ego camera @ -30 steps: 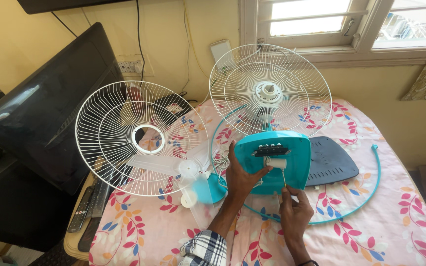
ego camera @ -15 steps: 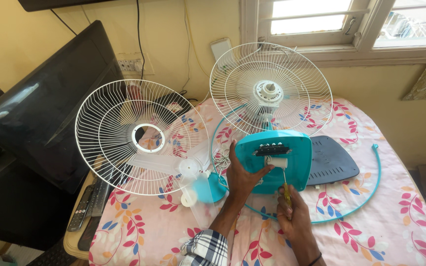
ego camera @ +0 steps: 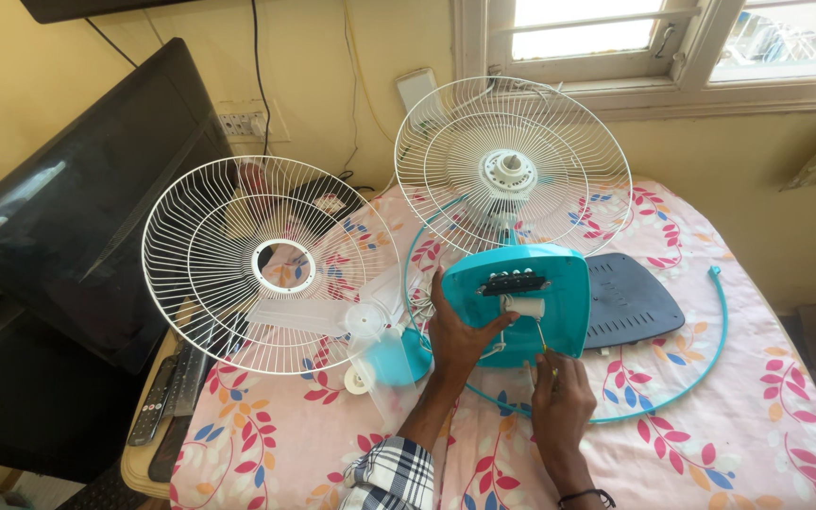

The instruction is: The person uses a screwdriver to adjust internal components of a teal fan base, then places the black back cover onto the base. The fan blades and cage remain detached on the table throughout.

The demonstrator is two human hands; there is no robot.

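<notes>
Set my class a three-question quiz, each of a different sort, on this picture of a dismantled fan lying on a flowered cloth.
1. True or false: the left hand rests on the teal fan base.
2. What does the right hand hold? A a hammer, B a screwdriver, C a remote.
3. Fill in: the dark grey cover plate lies to the ____ of the teal base.

Key: 1 true. 2 B. 3 right.
</notes>
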